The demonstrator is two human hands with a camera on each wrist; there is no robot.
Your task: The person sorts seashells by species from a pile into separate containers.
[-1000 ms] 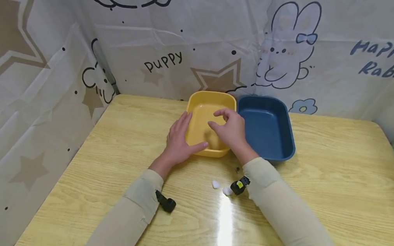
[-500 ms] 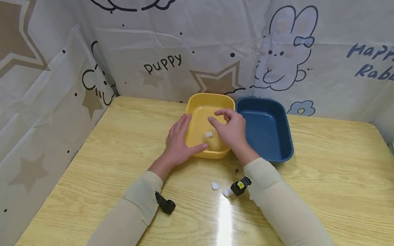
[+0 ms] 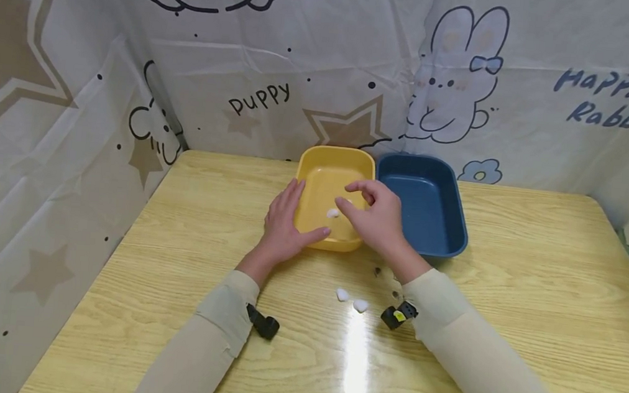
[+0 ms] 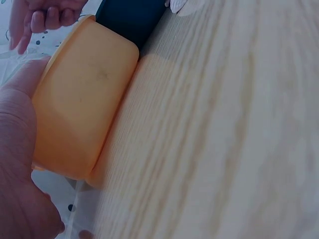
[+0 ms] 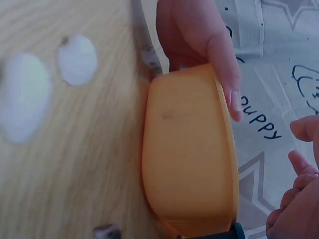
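Observation:
In the head view, my left hand [image 3: 284,222] rests against the near left corner of the yellow tub [image 3: 330,245]. Its fingers lie fairly straight along the left side, and the thumb reaches over the near rim. My right hand [image 3: 377,217] hovers over the tub's right part, thumb and forefinger bent and apart with nothing between them. A small white shell-like piece [image 3: 333,213] lies inside the tub below it; another is partly hidden by the right hand. Two white pieces, one left [image 3: 342,295] and one right [image 3: 360,305], lie on the table nearer me.
A dark blue tub [image 3: 427,216] stands against the yellow tub's right side. Small dark pieces [image 3: 378,271] lie on the wooden table [image 3: 221,238] near the right wrist. A printed cloth [image 3: 270,61] hangs behind the table's back edge.
A white piece has appeared in the yellow tub below my right hand. That hand has since shifted slightly right and toward me. My left hand stays on the tub.

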